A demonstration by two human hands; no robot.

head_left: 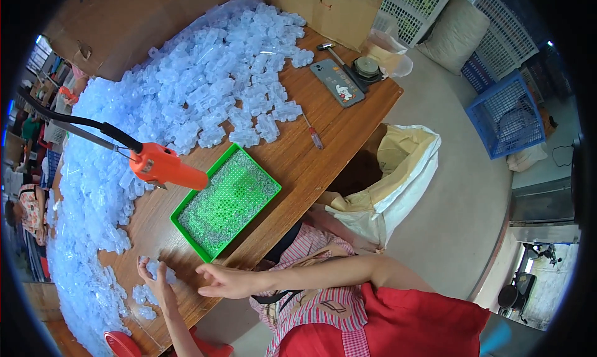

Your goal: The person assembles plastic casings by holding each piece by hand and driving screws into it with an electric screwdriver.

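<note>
My left hand, near the table's front edge, has thumb and fingers closed around a clear bluish plastic piece. To its right, my right hand hovers just below the near corner of a green tray; its visible fingers are apart and partly bent, with nothing seen between them. Many small metal screws cover the tray's floor. Over the tray's left side hangs an orange electric screwdriver on a black cord. Loose plastic pieces lie beside my left hand.
A large heap of clear plastic pieces fills the table's far and left side. A red-handled screwdriver, phone and round metal item lie rightward. A white sack stands beside the table; a red round object sits at front left.
</note>
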